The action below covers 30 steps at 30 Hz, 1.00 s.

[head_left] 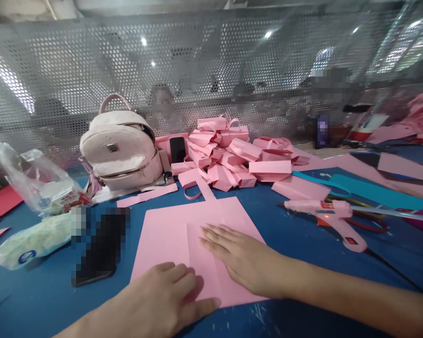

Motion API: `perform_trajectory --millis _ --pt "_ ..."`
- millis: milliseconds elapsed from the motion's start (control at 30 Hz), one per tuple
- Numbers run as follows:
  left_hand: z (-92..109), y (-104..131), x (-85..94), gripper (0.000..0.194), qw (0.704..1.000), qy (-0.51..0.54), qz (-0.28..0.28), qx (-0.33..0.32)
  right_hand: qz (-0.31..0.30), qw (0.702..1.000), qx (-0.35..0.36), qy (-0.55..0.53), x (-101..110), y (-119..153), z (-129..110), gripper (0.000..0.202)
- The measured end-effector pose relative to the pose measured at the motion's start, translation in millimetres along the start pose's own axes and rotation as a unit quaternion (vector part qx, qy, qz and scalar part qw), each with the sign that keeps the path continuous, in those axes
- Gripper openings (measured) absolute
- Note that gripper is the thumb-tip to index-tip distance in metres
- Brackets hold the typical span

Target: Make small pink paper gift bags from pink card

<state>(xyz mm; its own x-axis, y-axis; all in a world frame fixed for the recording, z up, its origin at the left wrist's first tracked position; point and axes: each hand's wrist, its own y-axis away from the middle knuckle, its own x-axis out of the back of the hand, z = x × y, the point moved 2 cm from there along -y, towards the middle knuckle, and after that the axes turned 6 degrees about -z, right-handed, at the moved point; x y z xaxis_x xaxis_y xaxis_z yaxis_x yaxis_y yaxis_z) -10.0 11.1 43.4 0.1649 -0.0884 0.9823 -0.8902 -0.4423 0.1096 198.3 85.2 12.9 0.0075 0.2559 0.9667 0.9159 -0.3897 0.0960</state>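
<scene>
A sheet of pink paper [162,230] lies on the blue table before me, with a narrower pink layer [198,249] on top of it; whether this is a fold or a separate piece I cannot tell. My right hand [246,258] is flat on that layer, fingers stretched out together toward the left. At the sheet's lower left edge rests my left hand [158,300], its fingers half curled and its thumb held apart along the near edge. Nothing shows between that thumb and the fingers. A pink paper strip [207,190] reaches the sheet's far edge.
Folded pink paper pieces [229,155] are heaped behind the sheet, beside a pale pink backpack [121,145]. To the right lies a pink glue gun [324,211] with its cord. On the left are a dark phone [102,249], a tissue pack [35,241] and a plastic bag [31,178].
</scene>
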Motion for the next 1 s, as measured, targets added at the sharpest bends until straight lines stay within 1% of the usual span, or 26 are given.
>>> perform_trajectory --millis 67,133,267,367,500,567,700,833,933,1000 --pt "1 -9 7.1 0.057 0.999 -0.002 -0.046 0.000 -0.001 1.000 0.001 -0.005 0 0 0 0.069" --pt "4 -18 7.3 0.063 0.997 -0.013 -0.073 0.000 -0.012 1.000 -0.005 -0.002 2 1 0 0.069" --pt "7 -32 1.4 0.066 0.996 -0.024 -0.083 -0.021 -0.025 1.000 -0.014 0.004 6 1 -1 0.070" --pt "8 -42 2.7 0.065 0.995 -0.017 -0.087 -0.042 -0.027 1.000 -0.002 0.002 7 2 1 0.066" --pt "6 -53 8.0 0.066 0.995 0.011 -0.085 -0.048 -0.018 0.999 0.008 -0.032 9 3 8 0.055" --pt "6 -59 9.8 0.068 0.996 0.022 -0.075 -0.053 -0.017 0.998 0.005 -0.060 10 4 11 0.052" --pt "7 -73 13.2 0.068 0.998 0.012 -0.022 -0.059 -0.022 0.993 -0.006 -0.115 16 5 15 0.050" --pt "12 -92 14.5 0.057 0.996 0.010 0.012 -0.090 -0.013 0.988 0.001 -0.154 19 6 19 0.051" --pt "14 -107 16.7 0.051 0.995 0.008 0.010 -0.096 0.001 0.982 0.010 -0.190 17 6 22 0.053" --pt "14 -117 21.6 0.053 0.994 0.014 -0.012 -0.106 0.017 0.974 0.008 -0.225 14 6 25 0.053"
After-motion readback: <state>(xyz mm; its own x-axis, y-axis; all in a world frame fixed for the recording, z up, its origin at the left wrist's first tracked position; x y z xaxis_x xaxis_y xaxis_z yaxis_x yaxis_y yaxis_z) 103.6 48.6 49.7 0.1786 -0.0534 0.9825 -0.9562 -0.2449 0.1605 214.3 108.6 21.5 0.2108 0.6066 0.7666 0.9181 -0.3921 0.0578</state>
